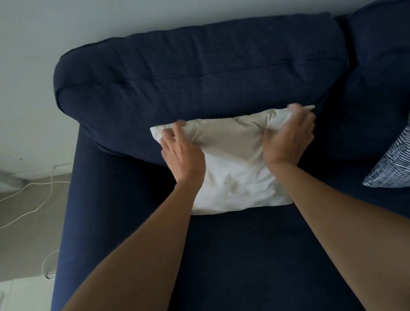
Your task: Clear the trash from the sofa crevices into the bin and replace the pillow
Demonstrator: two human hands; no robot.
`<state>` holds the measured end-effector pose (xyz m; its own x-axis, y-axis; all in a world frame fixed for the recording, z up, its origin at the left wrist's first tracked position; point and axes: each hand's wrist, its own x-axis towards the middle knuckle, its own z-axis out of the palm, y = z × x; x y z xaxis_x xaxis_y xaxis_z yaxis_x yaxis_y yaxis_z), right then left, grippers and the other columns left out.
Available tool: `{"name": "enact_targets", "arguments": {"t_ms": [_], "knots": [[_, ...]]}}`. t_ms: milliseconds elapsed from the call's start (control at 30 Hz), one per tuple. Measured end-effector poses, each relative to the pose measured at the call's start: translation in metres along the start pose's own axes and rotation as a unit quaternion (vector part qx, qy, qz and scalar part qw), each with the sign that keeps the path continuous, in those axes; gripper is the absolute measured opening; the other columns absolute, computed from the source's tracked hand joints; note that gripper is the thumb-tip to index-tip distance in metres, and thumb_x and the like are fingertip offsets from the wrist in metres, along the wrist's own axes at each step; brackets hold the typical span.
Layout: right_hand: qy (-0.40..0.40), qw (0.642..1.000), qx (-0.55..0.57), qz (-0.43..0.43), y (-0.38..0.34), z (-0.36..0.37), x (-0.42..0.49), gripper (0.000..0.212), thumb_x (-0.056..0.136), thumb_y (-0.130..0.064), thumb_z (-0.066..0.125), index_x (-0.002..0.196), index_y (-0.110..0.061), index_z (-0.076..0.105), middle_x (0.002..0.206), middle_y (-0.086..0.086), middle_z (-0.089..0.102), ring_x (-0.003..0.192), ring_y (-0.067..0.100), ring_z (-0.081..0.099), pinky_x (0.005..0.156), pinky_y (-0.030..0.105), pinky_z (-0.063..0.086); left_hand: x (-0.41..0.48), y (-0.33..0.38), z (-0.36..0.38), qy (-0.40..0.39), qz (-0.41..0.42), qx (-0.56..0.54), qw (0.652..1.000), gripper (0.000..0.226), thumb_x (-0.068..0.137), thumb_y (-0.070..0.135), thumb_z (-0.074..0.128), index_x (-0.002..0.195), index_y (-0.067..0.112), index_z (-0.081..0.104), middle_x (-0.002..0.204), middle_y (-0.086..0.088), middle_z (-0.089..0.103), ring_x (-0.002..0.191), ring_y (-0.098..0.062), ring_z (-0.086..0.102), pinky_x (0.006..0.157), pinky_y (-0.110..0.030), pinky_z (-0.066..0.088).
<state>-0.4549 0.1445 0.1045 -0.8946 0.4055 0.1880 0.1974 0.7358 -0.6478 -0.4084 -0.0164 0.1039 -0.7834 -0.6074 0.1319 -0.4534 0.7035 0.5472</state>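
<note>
A white pillow point(235, 167) leans against the back cushion of a dark blue sofa point(201, 80), its lower edge on the seat. My left hand point(182, 155) grips the pillow near its upper left corner. My right hand point(288, 136) clutches the upper right corner, bunching the fabric. No trash and no bin are in view. The crevice behind the pillow is hidden.
A blue-and-white striped cushion point(406, 151) lies on the seat at the right. The sofa's left armrest point(77, 192) borders the floor, where a white cable point(20, 200) loops. A pale wall rises behind the sofa.
</note>
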Motion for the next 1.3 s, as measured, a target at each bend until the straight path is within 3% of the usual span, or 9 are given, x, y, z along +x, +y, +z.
{"name": "enact_targets", "arguments": {"t_ms": [100, 133, 233, 300, 400, 567, 700, 967, 1300], "knots": [[-0.069, 0.981, 0.001, -0.181, 0.003, 0.005, -0.007, 0.011, 0.085, -0.01, 0.063, 0.095, -0.009, 0.061, 0.098, 0.01, 0.062, 0.094, 0.028, 0.059, 0.085, 0.043, 0.05, -0.011, 0.001, 0.007, -0.055, 0.124, 0.007, 0.991, 0.032, 0.083, 0.002, 0.055, 0.111, 0.016, 0.063, 0.111, -0.005, 0.056, 0.102, -0.025, 0.052, 0.091, -0.039, 0.046], [-0.104, 0.974, -0.005, -0.201, 0.006, 0.008, -0.012, 0.01, 0.088, -0.016, 0.06, 0.093, -0.008, 0.063, 0.096, 0.011, 0.063, 0.093, 0.028, 0.06, 0.085, 0.044, 0.05, -0.015, 0.002, 0.009, -0.071, 0.128, -0.005, 0.989, 0.031, 0.084, 0.008, 0.057, 0.113, 0.017, 0.064, 0.114, -0.004, 0.057, 0.105, -0.025, 0.053, 0.094, -0.038, 0.046], [-0.213, 0.956, -0.069, -0.187, 0.013, 0.015, -0.022, 0.04, 0.091, -0.031, 0.053, 0.123, -0.007, 0.058, 0.131, 0.015, 0.054, 0.125, 0.033, 0.05, 0.104, 0.049, 0.04, -0.023, 0.002, 0.015, -0.17, 0.091, -0.014, 0.981, 0.055, 0.084, 0.025, 0.063, 0.137, 0.025, 0.048, 0.145, -0.003, 0.039, 0.134, -0.026, 0.037, 0.11, -0.045, 0.037], [-0.28, 0.934, -0.117, -0.19, 0.017, 0.015, -0.023, 0.065, 0.091, -0.038, 0.051, 0.147, -0.012, 0.031, 0.159, 0.011, 0.023, 0.148, 0.029, 0.018, 0.118, 0.052, 0.017, -0.023, -0.002, 0.015, -0.26, 0.069, 0.034, 0.963, 0.077, 0.085, 0.036, 0.064, 0.15, 0.036, 0.022, 0.163, 0.001, 0.005, 0.15, -0.025, 0.007, 0.118, -0.054, 0.019], [-0.338, 0.91, -0.163, -0.176, 0.022, 0.01, -0.018, 0.089, 0.089, -0.047, 0.052, 0.154, -0.014, 0.001, 0.163, 0.004, -0.008, 0.151, 0.024, -0.009, 0.12, 0.052, -0.001, -0.018, -0.006, 0.011, -0.326, 0.047, 0.086, 0.94, 0.093, 0.086, 0.045, 0.062, 0.151, 0.044, -0.004, 0.161, 0.008, -0.02, 0.15, -0.025, -0.015, 0.113, -0.064, 0.011], [-0.345, 0.914, -0.168, -0.134, 0.018, 0.005, -0.022, 0.094, 0.088, -0.046, 0.055, 0.154, -0.018, -0.005, 0.162, 0.004, -0.019, 0.149, 0.027, -0.018, 0.12, 0.056, -0.003, -0.02, -0.005, 0.01, -0.332, 0.041, 0.132, 0.933, 0.098, 0.087, 0.048, 0.061, 0.149, 0.045, -0.015, 0.159, 0.008, -0.027, 0.148, -0.03, -0.02, 0.114, -0.065, 0.008], [-0.356, 0.911, -0.171, -0.115, 0.02, 0.003, -0.017, 0.099, 0.087, -0.046, 0.059, 0.153, -0.017, -0.009, 0.161, 0.001, -0.022, 0.149, 0.025, -0.02, 0.119, 0.059, -0.001, -0.019, -0.009, 0.013, -0.335, 0.004, 0.136, 0.933, 0.1, 0.087, 0.049, 0.059, 0.151, 0.034, -0.016, 0.16, 0.008, -0.026, 0.15, -0.028, -0.017, 0.116, -0.062, 0.009], [-0.423, 0.876, -0.167, -0.16, 0.035, 0.015, 0.01, 0.106, 0.085, -0.045, 0.063, 0.151, -0.022, -0.017, 0.16, -0.001, -0.025, 0.149, 0.022, -0.019, 0.119, 0.058, 0.004, -0.007, -0.011, 0.03, -0.332, -0.017, 0.144, 0.932, 0.099, 0.088, 0.054, 0.055, 0.153, 0.023, -0.012, 0.161, 0.005, -0.02, 0.15, -0.031, -0.013, 0.117, -0.058, 0.019], [-0.438, 0.871, -0.172, -0.139, 0.013, -0.035, 0.008, 0.088, 0.09, -0.028, 0.059, 0.154, -0.012, 0.0, 0.163, 0.004, -0.009, 0.151, 0.023, -0.006, 0.121, 0.051, 0.014, -0.024, 0.012, -0.022, -0.269, 0.012, 0.167, 0.949, 0.08, 0.093, 0.049, 0.048, 0.154, 0.02, 0.005, 0.164, -0.005, 0.0, 0.15, -0.03, 0.007, 0.117, -0.051, 0.022]]}}
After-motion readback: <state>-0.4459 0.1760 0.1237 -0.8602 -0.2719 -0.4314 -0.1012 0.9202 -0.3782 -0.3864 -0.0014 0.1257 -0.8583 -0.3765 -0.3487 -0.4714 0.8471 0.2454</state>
